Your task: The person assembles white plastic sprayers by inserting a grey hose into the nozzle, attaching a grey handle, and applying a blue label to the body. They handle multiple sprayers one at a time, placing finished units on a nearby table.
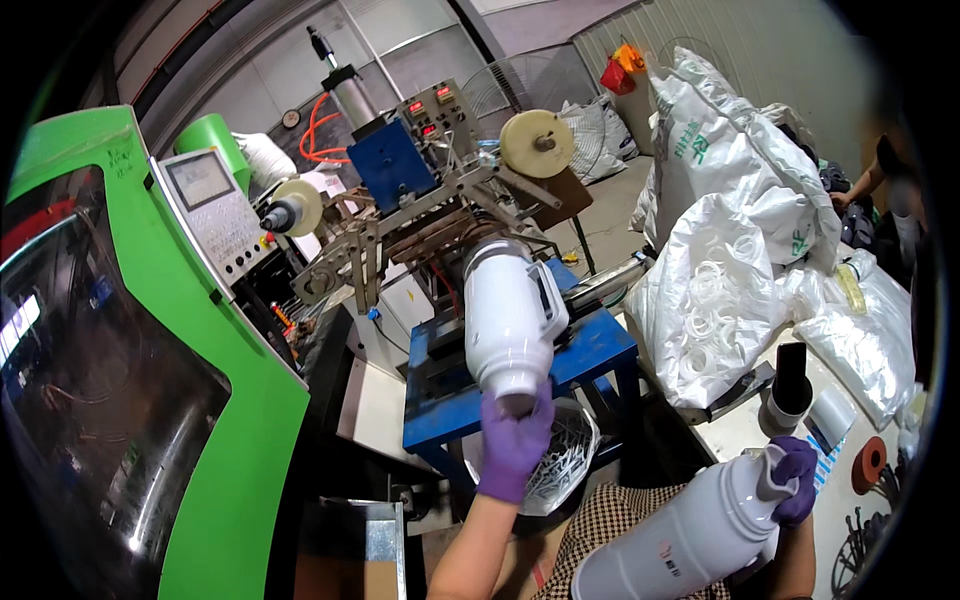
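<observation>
A glossy white plastic jug body with a side handle [508, 325] lies against the front of the machine, its narrow neck toward me. My left hand [514, 452], in a purple glove, is closed around that neck from below. A second white jug body [665, 540] rests tilted across my lap, a small dark print on its side. Gripping it near the spouted top is my right hand [796, 482], also purple-gloved. The fingertips of both hands are partly hidden. The machine has a blue head [392, 166], metal linkages and a film reel [536, 144].
A green machine [245, 420] with a control panel [205, 195] stands at the left. Below the blue stand [430, 425] sits a bag of pale strips [565, 460]. White sacks, one with clear rings [708, 310], fill the right. A white table [735, 430] holds a dark cup [787, 403]. Another person's arm [868, 186] shows far right.
</observation>
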The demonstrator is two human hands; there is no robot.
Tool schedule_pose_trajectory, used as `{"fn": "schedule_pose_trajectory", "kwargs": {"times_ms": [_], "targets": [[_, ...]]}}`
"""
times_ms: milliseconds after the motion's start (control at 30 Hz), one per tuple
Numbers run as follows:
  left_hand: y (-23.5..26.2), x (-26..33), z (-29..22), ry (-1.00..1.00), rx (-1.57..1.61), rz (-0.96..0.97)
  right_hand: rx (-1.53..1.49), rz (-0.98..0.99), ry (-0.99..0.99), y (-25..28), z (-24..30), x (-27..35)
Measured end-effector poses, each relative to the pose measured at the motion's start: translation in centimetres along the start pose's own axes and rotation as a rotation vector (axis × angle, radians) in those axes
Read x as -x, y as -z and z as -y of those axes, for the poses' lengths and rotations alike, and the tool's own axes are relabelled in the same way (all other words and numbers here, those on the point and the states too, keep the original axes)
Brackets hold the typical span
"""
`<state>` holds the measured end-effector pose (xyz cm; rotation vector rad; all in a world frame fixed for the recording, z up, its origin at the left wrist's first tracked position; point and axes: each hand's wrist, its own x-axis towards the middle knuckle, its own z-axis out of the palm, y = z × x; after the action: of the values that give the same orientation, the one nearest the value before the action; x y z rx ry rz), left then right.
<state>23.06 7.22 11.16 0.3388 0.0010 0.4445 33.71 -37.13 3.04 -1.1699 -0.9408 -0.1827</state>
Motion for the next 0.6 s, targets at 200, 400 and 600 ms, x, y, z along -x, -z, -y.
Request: {"fn": "schedule_pose_trajectory", "kwargs": {"times_ms": [200, 400, 600], "targets": [[-1.6, -18.1, -2.2, -0.028, -0.052, -0.176, 0.204, 0.405, 0.162, -3.6, 0.8, -3.6], [-2.6, -22.6, -4.2, -0.392, -0.597, -0.525, 0.157, 0.456, 0.191, -7.6, 0.7, -5.6], [-0.5, -15.1, 1.2, 0.038, -0.588, 0.024, 0.234, 0.417, 0.042, -9.3, 0.9, -6.4]]}}
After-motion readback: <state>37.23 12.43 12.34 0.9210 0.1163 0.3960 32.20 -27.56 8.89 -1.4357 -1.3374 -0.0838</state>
